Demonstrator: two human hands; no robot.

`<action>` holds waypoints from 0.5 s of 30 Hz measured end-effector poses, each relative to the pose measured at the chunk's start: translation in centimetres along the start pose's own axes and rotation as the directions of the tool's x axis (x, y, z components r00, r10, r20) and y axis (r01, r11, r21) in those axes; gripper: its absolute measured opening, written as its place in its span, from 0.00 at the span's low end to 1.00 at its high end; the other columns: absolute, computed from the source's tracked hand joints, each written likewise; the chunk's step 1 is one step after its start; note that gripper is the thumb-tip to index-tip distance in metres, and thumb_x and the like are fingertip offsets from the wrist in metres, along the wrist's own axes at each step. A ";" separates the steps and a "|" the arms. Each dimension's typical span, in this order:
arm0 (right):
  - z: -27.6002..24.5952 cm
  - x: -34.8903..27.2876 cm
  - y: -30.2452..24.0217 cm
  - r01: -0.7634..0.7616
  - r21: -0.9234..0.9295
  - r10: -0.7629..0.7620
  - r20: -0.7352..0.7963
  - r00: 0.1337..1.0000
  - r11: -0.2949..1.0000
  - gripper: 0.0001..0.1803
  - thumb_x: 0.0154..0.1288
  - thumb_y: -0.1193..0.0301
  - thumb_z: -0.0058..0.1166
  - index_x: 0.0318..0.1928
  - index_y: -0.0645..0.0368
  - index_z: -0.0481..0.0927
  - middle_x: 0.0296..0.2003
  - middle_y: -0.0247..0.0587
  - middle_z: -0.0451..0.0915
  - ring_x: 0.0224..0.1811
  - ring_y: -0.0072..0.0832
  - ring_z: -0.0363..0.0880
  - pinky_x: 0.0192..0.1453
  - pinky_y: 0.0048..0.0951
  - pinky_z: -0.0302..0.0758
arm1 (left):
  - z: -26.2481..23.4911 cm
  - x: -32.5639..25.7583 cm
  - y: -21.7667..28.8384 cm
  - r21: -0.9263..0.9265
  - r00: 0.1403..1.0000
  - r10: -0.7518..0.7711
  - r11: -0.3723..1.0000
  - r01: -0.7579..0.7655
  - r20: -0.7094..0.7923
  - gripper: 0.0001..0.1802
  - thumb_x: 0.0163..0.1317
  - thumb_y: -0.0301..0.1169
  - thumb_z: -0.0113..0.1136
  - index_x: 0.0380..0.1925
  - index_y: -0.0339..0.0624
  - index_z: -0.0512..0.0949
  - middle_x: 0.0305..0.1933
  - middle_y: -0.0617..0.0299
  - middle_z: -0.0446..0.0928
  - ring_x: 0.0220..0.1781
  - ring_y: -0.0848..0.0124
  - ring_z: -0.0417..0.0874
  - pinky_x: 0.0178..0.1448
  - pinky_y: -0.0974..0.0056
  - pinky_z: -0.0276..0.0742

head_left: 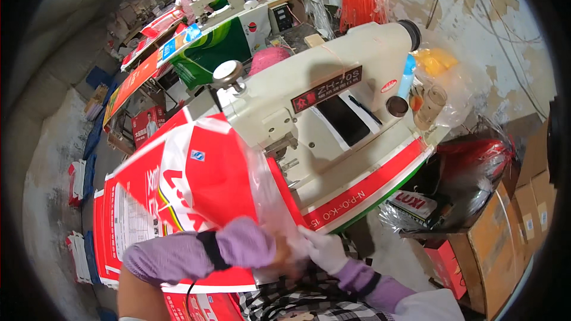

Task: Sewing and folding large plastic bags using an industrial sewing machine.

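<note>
Head view shows a red and white woven sack (178, 196) with a clear plastic liner (267, 196) lying on the bed of a cream industrial sewing machine (321, 101), its mouth toward the person. The sack is glossy, printed with white panels and a thin yellow-green stripe. The right hand (324, 249), in a white glove, pinches the liner's edge. The left hand (279, 255) seems closed on the same edge, though crumpled plastic partly hides its fingers.
</note>
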State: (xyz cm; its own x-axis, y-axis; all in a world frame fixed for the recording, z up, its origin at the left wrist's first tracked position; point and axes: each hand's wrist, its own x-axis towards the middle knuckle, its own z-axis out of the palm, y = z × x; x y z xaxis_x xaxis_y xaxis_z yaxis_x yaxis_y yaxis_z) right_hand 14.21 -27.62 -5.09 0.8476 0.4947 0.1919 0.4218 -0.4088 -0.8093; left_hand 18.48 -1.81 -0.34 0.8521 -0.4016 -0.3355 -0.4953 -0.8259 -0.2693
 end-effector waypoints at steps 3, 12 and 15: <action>2.8 6.4 -1.0 -0.011 -0.025 0.009 -0.076 0.997 1.000 0.18 0.63 0.70 0.52 0.54 0.48 0.80 0.20 0.49 0.77 0.21 0.43 0.78 0.26 0.38 0.75 | 3.9 -5.9 -8.0 0.200 0.954 -0.271 0.949 0.242 0.130 0.09 0.61 0.34 0.53 0.31 0.45 0.81 0.35 0.60 0.81 0.41 0.62 0.82 0.43 0.57 0.79; 10.3 5.6 -1.9 -0.074 0.819 0.069 0.042 0.997 0.569 0.16 0.72 0.63 0.43 0.50 0.58 0.78 0.41 0.34 0.82 0.38 0.25 0.79 0.42 0.31 0.76 | -5.0 -16.9 10.1 -0.678 0.650 -0.210 -0.108 0.727 0.730 0.12 0.72 0.36 0.50 0.43 0.38 0.77 0.38 0.62 0.77 0.38 0.74 0.76 0.45 0.64 0.75; 14.8 -0.2 -1.6 -0.065 0.684 -0.170 0.271 0.947 0.727 0.17 0.72 0.61 0.42 0.49 0.57 0.78 0.45 0.36 0.81 0.45 0.26 0.79 0.51 0.31 0.75 | -0.1 -17.9 11.8 -0.711 0.812 -0.199 -0.622 0.328 0.549 0.14 0.70 0.34 0.54 0.47 0.35 0.76 0.40 0.65 0.77 0.39 0.77 0.76 0.44 0.66 0.75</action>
State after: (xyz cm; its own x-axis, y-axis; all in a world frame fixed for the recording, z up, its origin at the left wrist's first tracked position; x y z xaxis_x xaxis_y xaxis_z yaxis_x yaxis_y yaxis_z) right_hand 8.62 -15.75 -12.03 0.6439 0.7462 0.1690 0.0311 0.1952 -0.9803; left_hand -2.54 -4.39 2.56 0.6978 0.0554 -0.7141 0.7077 0.1005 0.6993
